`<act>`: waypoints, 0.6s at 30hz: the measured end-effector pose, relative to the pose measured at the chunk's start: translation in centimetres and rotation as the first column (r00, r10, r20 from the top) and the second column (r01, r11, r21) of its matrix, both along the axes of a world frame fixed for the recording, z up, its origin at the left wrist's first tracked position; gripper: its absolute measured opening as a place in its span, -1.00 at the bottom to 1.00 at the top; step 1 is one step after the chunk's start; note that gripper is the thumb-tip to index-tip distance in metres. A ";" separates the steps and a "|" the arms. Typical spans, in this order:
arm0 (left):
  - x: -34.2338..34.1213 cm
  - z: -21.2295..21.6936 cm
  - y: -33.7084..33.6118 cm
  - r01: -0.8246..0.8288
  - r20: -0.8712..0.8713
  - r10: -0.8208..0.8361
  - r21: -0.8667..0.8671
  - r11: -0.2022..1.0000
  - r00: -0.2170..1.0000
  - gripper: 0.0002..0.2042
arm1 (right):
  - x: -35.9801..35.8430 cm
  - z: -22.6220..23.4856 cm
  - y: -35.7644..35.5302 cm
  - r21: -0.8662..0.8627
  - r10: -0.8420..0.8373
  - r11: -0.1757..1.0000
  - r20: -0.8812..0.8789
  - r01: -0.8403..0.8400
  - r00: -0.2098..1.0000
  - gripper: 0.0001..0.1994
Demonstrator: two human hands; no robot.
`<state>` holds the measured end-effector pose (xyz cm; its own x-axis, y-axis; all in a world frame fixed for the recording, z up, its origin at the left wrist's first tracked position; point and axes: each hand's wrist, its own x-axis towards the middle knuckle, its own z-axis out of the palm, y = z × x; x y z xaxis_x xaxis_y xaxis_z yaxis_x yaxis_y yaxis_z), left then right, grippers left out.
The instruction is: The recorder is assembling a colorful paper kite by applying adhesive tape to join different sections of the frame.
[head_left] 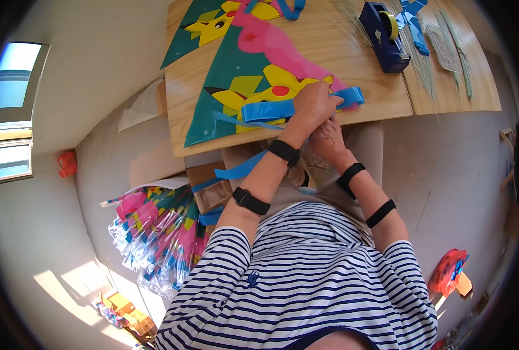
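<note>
A colourful kite sheet (253, 64) with a yellow and pink cartoon figure on teal lies on the wooden table (364, 87). My left hand (315, 105) rests on the sheet's near edge and is closed on a blue ribbon strip (268, 109) that loops out to both sides. My right hand (328, 139) sits just below the table edge, under the left hand; it appears to pinch the ribbon, though the grip is partly hidden. More blue ribbon (239, 169) trails down over my lap.
A blue tape dispenser (383, 36) stands on the table beyond my hands, beside thin sticks (422, 64) and blue strips (414, 20). A second kite sheet (204, 23) lies at the far left. Wrapped kites (157, 239) are piled on the floor left; a red reel (446, 271) lies right.
</note>
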<state>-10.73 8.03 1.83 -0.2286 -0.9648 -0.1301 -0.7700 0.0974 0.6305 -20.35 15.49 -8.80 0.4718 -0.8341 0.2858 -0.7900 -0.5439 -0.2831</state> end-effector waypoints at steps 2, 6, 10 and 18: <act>-1.2 0.3 1.9 0.094 0.194 -0.055 -0.200 0.975 0.979 -0.72 | 0.2 -0.3 0.5 0.064 -0.040 0.998 0.317 0.020 0.947 -0.47; 0.4 2.1 2.9 0.121 0.139 -0.072 -0.384 0.915 0.988 -0.76 | 0.2 -0.1 0.5 -0.025 -0.041 0.998 0.352 0.053 0.935 -0.52; 11.0 0.4 1.3 -0.119 0.006 0.134 -0.411 0.904 0.991 -0.81 | -0.1 0.9 0.4 0.040 0.036 0.998 0.311 -0.051 0.950 -0.51; 20.4 -3.7 4.8 -0.278 0.008 0.285 -0.192 0.941 0.959 -0.91 | -0.1 0.9 0.2 -0.027 0.093 0.996 0.293 -0.089 0.952 -0.52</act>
